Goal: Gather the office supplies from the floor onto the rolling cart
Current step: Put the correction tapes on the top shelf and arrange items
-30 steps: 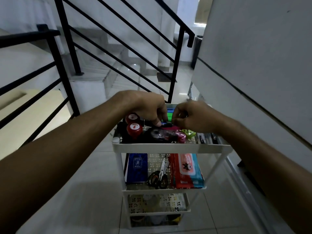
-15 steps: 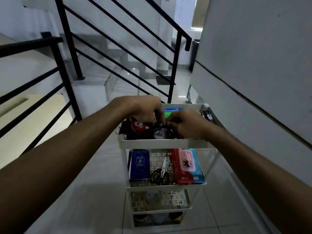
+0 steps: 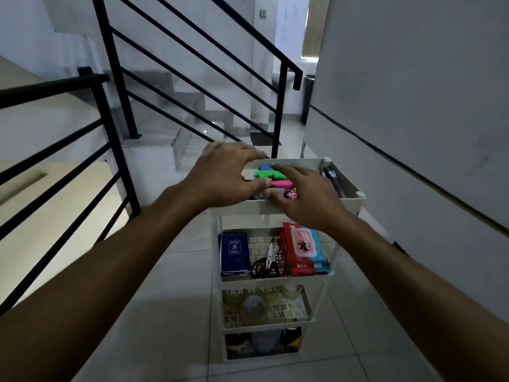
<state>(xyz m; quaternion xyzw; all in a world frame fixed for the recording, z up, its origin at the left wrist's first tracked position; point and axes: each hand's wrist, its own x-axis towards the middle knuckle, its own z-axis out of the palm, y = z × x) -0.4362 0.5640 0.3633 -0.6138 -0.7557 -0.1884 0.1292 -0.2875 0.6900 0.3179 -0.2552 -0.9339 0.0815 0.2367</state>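
Observation:
A white rolling cart [image 3: 351, 201] with several tiers stands on the tiled floor. Its top tray holds green [image 3: 265, 174], blue and pink highlighters [image 3: 282, 184] and dark pens [image 3: 332, 177]. My left hand [image 3: 224, 175] hovers over the tray's left side with fingers spread, holding nothing. My right hand [image 3: 305, 198] lies flat over the tray's front, fingers apart, covering some items. The second shelf carries a blue notebook [image 3: 234, 252], scissors [image 3: 265, 261] and a red wipes pack [image 3: 303, 248]. Lower shelves hold tape rolls and dim items.
A black stair railing [image 3: 118, 106] runs along the left and behind the cart. A grey wall [image 3: 413, 106] closes the right side close to the cart. Steps rise at the back left. Tiled floor [image 3: 179, 299] lies open to the cart's left.
Both hands have let go of the small items in the top tray and lifted with fingers spread. The view has pulled back and up, so the cart sits lower.

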